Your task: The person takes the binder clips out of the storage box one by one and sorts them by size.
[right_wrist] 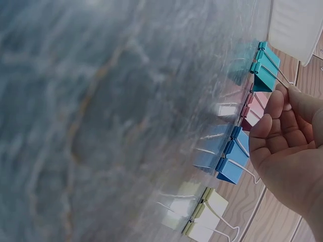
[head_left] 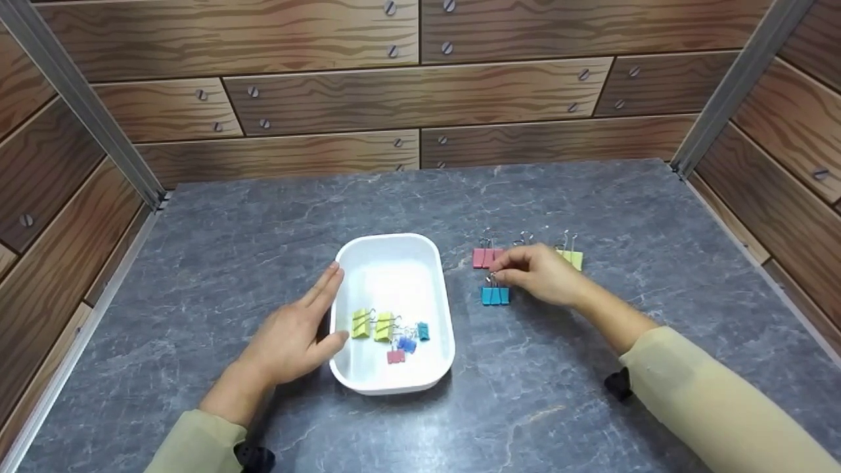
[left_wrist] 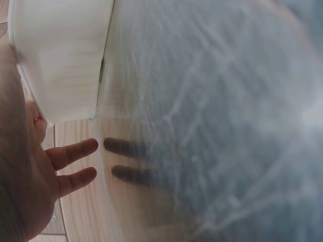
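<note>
A white tray [head_left: 391,272] sits mid-table and holds several binder clips: two yellow-green ones [head_left: 371,324], a teal, a blue and a pink one [head_left: 395,356]. My left hand [head_left: 328,305] lies flat against the tray's left rim, its fingers [left_wrist: 70,154] straight and its thumb at the wall. My right hand [head_left: 496,272] pinches the wire handle of a teal binder clip [head_left: 495,295] [right_wrist: 265,68] that stands on the table just right of the tray. Behind it lie a pink clip [head_left: 486,257], a blue clip [right_wrist: 233,161] hidden by my hand in the head view, and a yellow clip [head_left: 573,260].
The grey marbled tabletop [head_left: 263,223] is enclosed by wood-patterned walls at the back and both sides. The tray wall [right_wrist: 298,25] lies close to the teal clip in the right wrist view.
</note>
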A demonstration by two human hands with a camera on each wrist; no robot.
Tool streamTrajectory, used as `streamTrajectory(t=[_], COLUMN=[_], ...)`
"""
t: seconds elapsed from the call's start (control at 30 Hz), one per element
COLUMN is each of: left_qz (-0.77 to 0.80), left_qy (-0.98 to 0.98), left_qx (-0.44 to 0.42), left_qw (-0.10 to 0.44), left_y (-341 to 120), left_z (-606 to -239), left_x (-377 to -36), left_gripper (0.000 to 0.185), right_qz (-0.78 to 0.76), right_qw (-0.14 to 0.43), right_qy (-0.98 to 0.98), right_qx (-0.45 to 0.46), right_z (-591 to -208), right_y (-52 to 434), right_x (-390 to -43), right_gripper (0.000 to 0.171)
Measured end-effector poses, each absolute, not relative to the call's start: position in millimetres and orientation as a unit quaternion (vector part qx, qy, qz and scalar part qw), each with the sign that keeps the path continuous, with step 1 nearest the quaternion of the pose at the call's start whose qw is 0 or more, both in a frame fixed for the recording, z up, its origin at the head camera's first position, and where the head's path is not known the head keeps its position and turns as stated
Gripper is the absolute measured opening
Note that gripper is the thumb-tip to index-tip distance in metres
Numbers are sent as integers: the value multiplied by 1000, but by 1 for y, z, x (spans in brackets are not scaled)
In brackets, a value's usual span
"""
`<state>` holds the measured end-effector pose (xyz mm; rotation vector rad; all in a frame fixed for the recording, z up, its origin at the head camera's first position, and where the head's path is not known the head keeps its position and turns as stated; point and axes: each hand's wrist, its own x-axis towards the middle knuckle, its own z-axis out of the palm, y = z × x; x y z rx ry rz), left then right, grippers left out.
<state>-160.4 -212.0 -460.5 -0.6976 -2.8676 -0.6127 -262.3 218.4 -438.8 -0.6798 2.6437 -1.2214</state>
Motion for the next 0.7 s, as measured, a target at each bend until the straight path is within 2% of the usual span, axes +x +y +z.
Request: streamTrajectory(t=[0.7], left_qz=[-201], left_qy=[-952], left_qx=[-226], left_qw=[57], left_y=[-212], left_z=[-461], left_x=[-160], left_gripper=[92], right_qz=[-402], right_qw=[76], right_qy=[887], right_qx=[-214], right_z=[-437], right_y=[221], right_x=[-263], right_gripper=[16])
